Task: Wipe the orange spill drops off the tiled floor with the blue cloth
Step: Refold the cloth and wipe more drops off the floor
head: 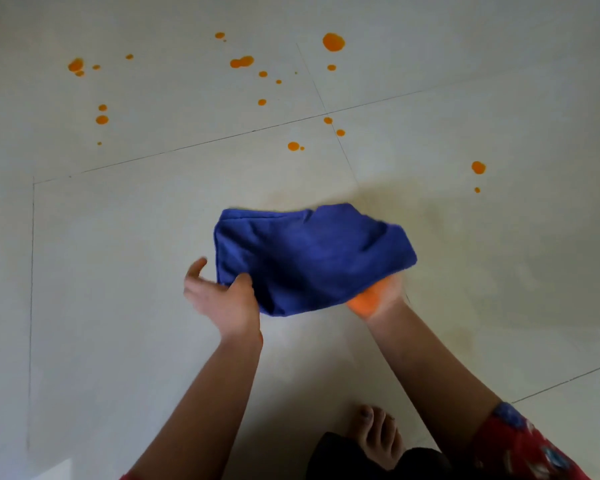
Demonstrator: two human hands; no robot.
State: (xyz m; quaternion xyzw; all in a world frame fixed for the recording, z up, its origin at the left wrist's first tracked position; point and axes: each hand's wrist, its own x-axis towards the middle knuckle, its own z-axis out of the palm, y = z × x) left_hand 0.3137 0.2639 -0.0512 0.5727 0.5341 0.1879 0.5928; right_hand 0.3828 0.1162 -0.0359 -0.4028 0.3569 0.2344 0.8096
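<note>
while palm-up, left hand [219,301] and right hand [378,296] at the blue cloth [309,258]

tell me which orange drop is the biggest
The round drop at the top right, just right of the tile joint, far beyond the blue cloth. It is plainly wider than every other drop; a small one sits just below it.
</note>
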